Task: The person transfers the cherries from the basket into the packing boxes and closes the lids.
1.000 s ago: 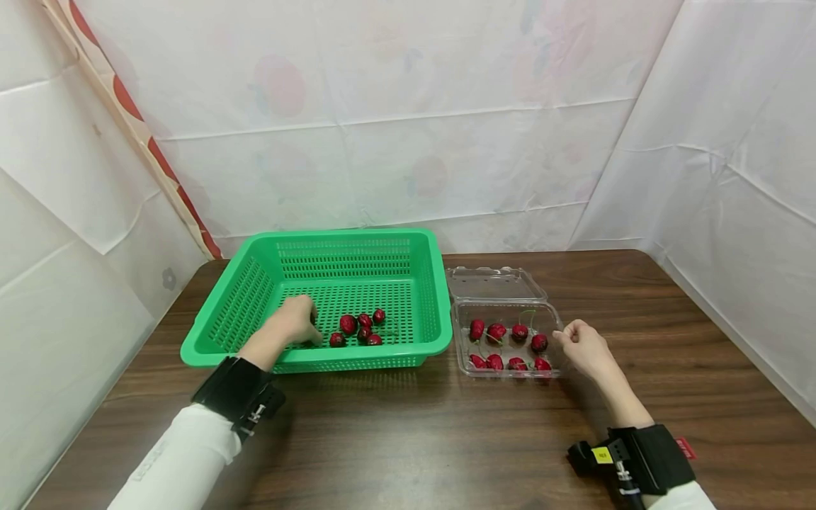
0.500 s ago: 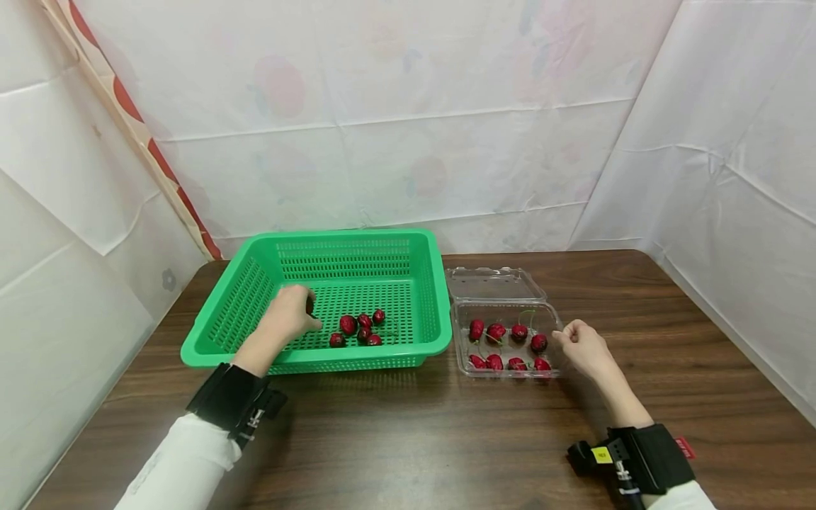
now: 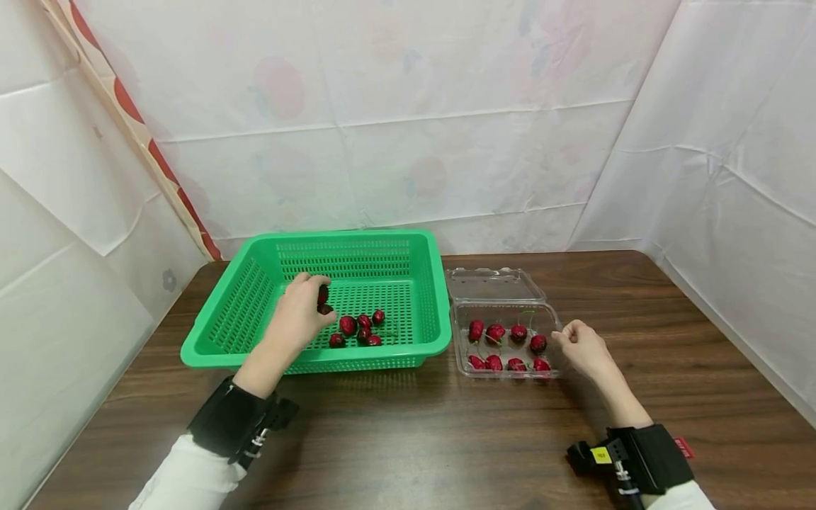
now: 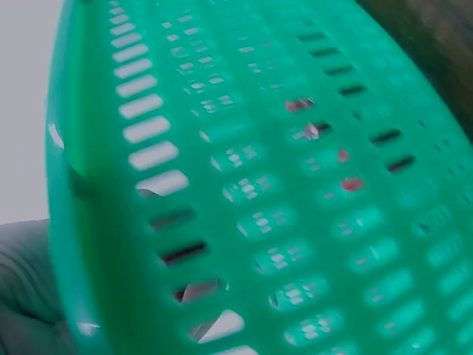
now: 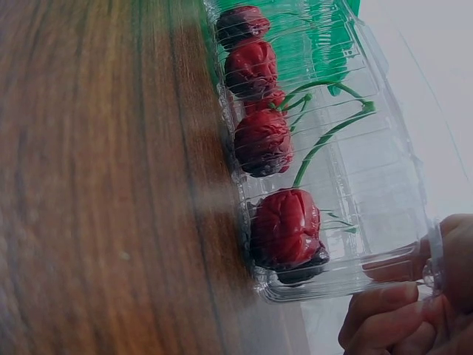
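Note:
My left hand (image 3: 297,312) is over the green basket (image 3: 440,312), with dark red cherries (image 3: 323,294) between its thumb and fingers. Several more cherries (image 3: 348,325) lie grouped on the basket floor just to its right. In the left wrist view the slotted basket wall (image 4: 295,207) covers most of the hand's work; only part of the hand (image 4: 29,288) shows at the lower left. My right hand (image 3: 581,346) pinches the right rim of a clear plastic clamshell box (image 3: 506,304). Inside are two rows of red cherries (image 5: 287,225), some with green stems.
The clamshell's lid (image 3: 494,285) lies folded back behind the box. Basket and box stand side by side on a dark wooden table (image 3: 395,439). White sheeting (image 3: 382,142) hangs behind the table and at both sides.
My left hand has risen from the basket floor and moved right and away from me, bringing the dark cherries in its fingers into sight. The right hand stays at the box rim.

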Action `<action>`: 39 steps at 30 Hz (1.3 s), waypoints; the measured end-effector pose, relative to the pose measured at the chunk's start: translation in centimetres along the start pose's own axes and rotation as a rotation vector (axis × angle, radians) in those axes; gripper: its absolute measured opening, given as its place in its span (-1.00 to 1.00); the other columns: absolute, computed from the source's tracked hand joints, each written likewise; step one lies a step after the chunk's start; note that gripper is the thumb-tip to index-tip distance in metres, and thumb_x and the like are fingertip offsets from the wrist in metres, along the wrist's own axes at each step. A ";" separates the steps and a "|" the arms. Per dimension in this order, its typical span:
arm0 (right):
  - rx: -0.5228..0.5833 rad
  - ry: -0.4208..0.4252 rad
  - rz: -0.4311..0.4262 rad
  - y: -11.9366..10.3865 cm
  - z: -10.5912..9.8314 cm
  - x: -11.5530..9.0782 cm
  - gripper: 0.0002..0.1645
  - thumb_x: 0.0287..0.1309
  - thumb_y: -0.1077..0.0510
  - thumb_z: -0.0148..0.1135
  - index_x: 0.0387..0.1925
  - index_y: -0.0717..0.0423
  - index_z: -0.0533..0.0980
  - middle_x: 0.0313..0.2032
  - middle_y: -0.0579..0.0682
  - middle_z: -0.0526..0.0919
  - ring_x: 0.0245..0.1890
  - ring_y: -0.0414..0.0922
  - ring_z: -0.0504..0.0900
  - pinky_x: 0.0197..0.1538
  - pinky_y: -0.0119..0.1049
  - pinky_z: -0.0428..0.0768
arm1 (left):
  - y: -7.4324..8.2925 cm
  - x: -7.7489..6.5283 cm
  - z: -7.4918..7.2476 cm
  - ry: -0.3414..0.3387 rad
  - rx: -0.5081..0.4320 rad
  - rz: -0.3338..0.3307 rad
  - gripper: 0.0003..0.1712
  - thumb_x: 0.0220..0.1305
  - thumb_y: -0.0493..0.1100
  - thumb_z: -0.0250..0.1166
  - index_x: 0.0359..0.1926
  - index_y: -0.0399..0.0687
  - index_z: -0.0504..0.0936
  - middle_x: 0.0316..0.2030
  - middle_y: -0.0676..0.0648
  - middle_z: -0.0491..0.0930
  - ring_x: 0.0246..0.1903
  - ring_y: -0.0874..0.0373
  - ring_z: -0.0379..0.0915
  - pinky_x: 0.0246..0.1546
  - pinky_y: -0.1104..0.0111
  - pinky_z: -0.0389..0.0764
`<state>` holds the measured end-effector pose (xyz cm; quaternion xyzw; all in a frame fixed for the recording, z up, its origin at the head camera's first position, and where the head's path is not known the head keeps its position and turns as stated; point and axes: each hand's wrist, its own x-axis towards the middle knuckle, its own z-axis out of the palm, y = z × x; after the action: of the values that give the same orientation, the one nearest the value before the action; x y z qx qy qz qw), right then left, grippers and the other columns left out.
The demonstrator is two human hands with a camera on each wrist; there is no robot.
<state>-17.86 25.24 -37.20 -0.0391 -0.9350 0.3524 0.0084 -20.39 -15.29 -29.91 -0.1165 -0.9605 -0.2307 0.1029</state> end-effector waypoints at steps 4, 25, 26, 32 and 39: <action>-0.001 0.002 0.001 0.0 0.1 0.0 -0.72 0.25 0.12 -0.07 -0.50 0.23 0.22 -0.63 -0.02 0.20 -0.65 -0.14 0.20 -0.56 -0.30 0.21 | 1.2 -0.5 0.0 0.043 -0.029 0.038 -0.44 -0.05 -0.38 0.29 0.04 -0.42 0.39 -0.11 -0.36 0.35 -0.26 -0.13 0.34 -0.39 0.16 0.42; 0.010 0.005 -0.003 0.1 0.1 0.2 -0.73 0.24 0.13 -0.09 -0.49 0.23 0.21 -0.65 -0.03 0.21 -0.71 -0.17 0.24 -0.62 -0.31 0.26 | 6.0 -2.1 1.2 0.195 -0.087 0.273 -0.47 -0.09 -0.41 0.33 0.00 -0.32 0.43 -0.12 -0.21 0.36 -0.30 0.00 0.42 -0.39 0.25 0.48; 0.009 0.006 -0.005 0.1 0.1 0.2 -0.73 0.24 0.13 -0.09 -0.49 0.23 0.21 -0.65 -0.03 0.21 -0.71 -0.17 0.24 -0.62 -0.31 0.26 | 6.2 -2.1 1.3 0.196 -0.085 0.285 -0.47 -0.09 -0.41 0.32 0.00 -0.32 0.43 -0.11 -0.21 0.36 -0.29 0.00 0.42 -0.38 0.25 0.49; 0.004 0.004 -0.007 0.1 0.1 0.3 -0.73 0.25 0.13 -0.10 -0.49 0.23 0.21 -0.64 -0.02 0.21 -0.69 -0.17 0.23 -0.60 -0.31 0.25 | 7.6 -2.3 1.7 0.199 -0.077 0.345 -0.46 -0.11 -0.42 0.34 -0.01 -0.28 0.45 -0.08 -0.18 0.37 -0.22 -0.01 0.42 -0.33 0.26 0.51; -0.004 0.006 -0.002 0.1 0.1 0.2 -0.71 0.25 0.12 -0.08 -0.50 0.23 0.21 -0.65 -0.02 0.21 -0.70 -0.16 0.24 -0.61 -0.31 0.25 | 9.5 -2.5 2.5 0.198 -0.077 0.414 -0.45 -0.13 -0.42 0.35 -0.01 -0.27 0.46 -0.09 -0.13 0.40 -0.17 0.03 0.41 -0.27 0.32 0.50</action>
<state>-18.05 25.25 -37.28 -0.0391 -0.9357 0.3504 0.0115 -15.83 -6.34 -28.70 -0.2917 -0.8919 -0.2512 0.2373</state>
